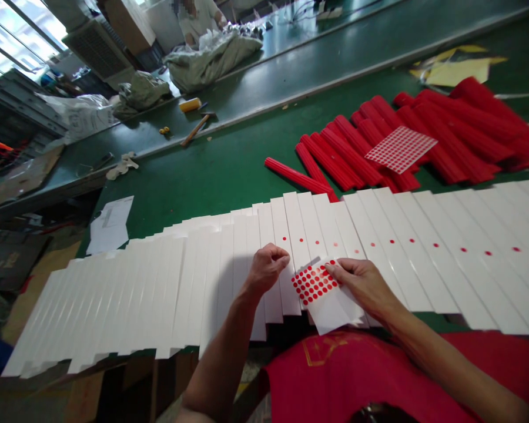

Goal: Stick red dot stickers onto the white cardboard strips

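Head view, with clock positions read from the view centre and 12 o'clock pointing away from you. At 9 o'clock, a loose paper [110,229] lies on the green table [176,182]. From 8 o'clock, passing below centre to 3 o'clock, white strips [132,294] lie overlapped in a row. Between 10 and 11 o'clock, a hammer [196,130] lies near a yellow cylinder [190,105]. At 6 o'clock, your left hand [264,269] is over the strips, thumb and fingertips together; you cannot tell whether anything sits between them. Red dots [301,239] form a line across the strips toward 3 o'clock. Between 4 and 5 o'clock, the dot sheet [314,286] is over the strips. At 4 o'clock, your right hand [362,283] has its thumb and fingers clamped on the sheet's edge. Between 2 and 3 o'clock, a second dot sheet [401,148] rests on piled red tubes [467,132].
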Action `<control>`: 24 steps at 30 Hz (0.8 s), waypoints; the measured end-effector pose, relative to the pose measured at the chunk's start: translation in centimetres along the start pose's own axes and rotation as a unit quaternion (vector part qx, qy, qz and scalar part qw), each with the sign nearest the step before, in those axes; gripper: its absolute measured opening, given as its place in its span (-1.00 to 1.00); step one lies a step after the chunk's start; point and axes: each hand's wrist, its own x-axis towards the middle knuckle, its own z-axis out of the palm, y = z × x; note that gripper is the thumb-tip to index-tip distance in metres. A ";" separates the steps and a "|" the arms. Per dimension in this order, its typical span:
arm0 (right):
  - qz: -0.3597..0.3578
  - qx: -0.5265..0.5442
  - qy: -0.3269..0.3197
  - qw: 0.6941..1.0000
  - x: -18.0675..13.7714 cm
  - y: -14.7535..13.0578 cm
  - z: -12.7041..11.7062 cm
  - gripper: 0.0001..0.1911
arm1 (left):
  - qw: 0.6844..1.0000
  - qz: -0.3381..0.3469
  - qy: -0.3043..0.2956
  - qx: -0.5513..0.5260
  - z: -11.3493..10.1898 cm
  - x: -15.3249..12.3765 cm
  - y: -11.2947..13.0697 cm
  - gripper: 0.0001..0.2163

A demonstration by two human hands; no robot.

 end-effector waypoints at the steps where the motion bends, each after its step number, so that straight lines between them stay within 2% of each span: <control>1: -0.001 -0.003 0.001 1.000 0.0 0.0 0.0 -0.55 | 1.000 -0.004 0.007 0.004 0.0 0.0 -0.2 -0.90; 5: -0.010 -0.009 0.004 1.000 0.2 0.1 0.1 -0.55 | 1.000 -0.007 0.008 0.000 0.1 0.1 -0.5 -0.88; 14: 0.001 0.006 -0.012 1.000 0.2 -0.3 0.3 -0.58 | 0.997 0.016 -0.077 -0.011 2.1 -0.2 1.2 -0.87; 24: -0.005 0.002 -0.009 1.000 0.4 -0.2 0.4 -0.57 | 0.998 0.001 -0.057 -0.012 2.4 -0.1 1.2 -0.92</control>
